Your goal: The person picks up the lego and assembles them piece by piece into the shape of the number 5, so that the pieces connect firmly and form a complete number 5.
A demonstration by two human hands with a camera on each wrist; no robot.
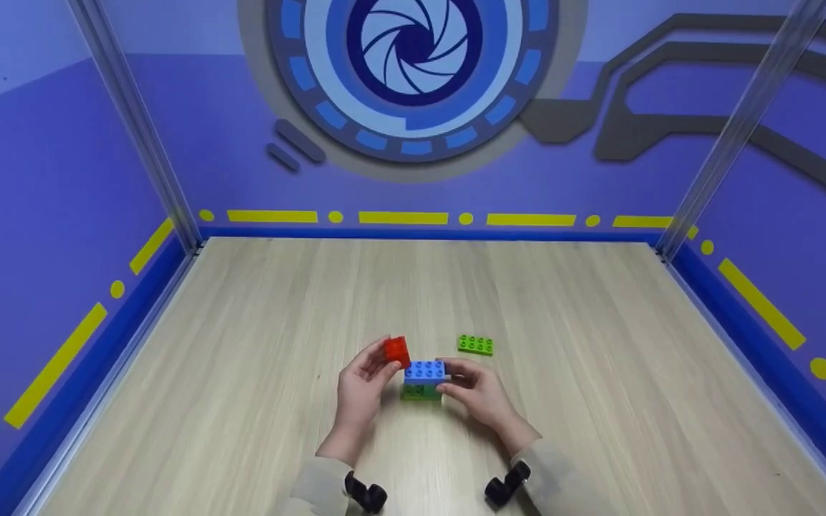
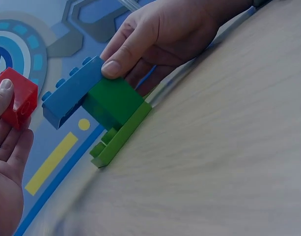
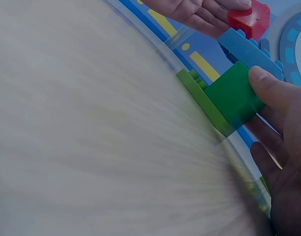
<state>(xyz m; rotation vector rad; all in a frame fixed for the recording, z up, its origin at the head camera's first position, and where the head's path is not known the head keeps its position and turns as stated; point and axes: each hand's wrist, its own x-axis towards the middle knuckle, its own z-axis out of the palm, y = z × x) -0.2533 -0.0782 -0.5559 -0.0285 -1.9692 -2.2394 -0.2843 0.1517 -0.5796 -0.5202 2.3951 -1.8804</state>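
Note:
My left hand (image 1: 359, 390) pinches a red toy building brick (image 1: 397, 352) between thumb and fingers, raised just left of a small stack. The stack has a flat light green brick (image 2: 126, 139) at the bottom on the table. A taller dark green block (image 2: 116, 104) sits on one end of it, leaving studs bare at the other. Across the top lies a blue studded brick (image 1: 424, 370), overhanging toward the left hand. From the right, my right hand (image 1: 483, 395) grips the stack, its thumb at the joint of the blue brick and dark green block.
A loose light green eight-stud brick (image 1: 476, 345) lies on the wooden table (image 1: 571, 322), just beyond the right hand. Printed blue panels (image 1: 413, 193) wall the table at the back and both sides, with metal posts at the rear corners.

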